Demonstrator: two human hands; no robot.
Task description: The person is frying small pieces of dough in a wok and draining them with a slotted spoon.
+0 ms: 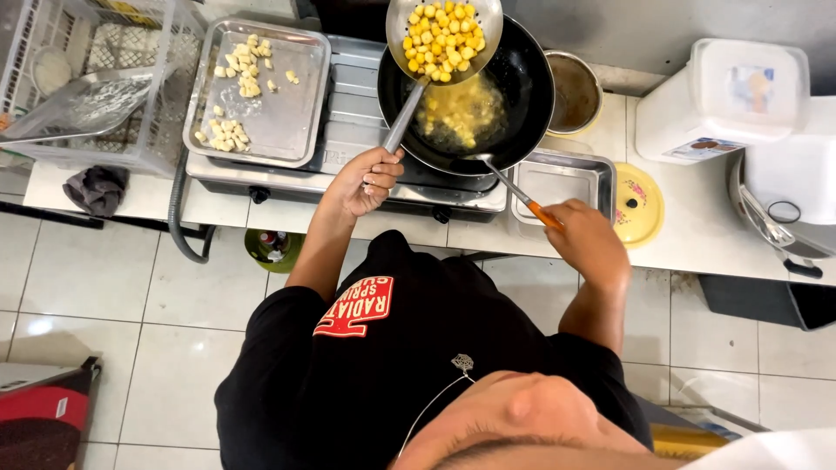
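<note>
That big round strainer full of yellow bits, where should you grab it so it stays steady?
Probably by the long metal handle, low at its end. The strainer is held over the black wok, loaded with fried pieces, so the bowl is likely hot. The handle slants down toward the person, so come from the near side, as the left hand does, wrapped around it.

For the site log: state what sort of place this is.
Likely a small food-stall or commercial kitchen: a black wok of frying pieces on a gas stove, a steel tray, tiled counter.
</note>
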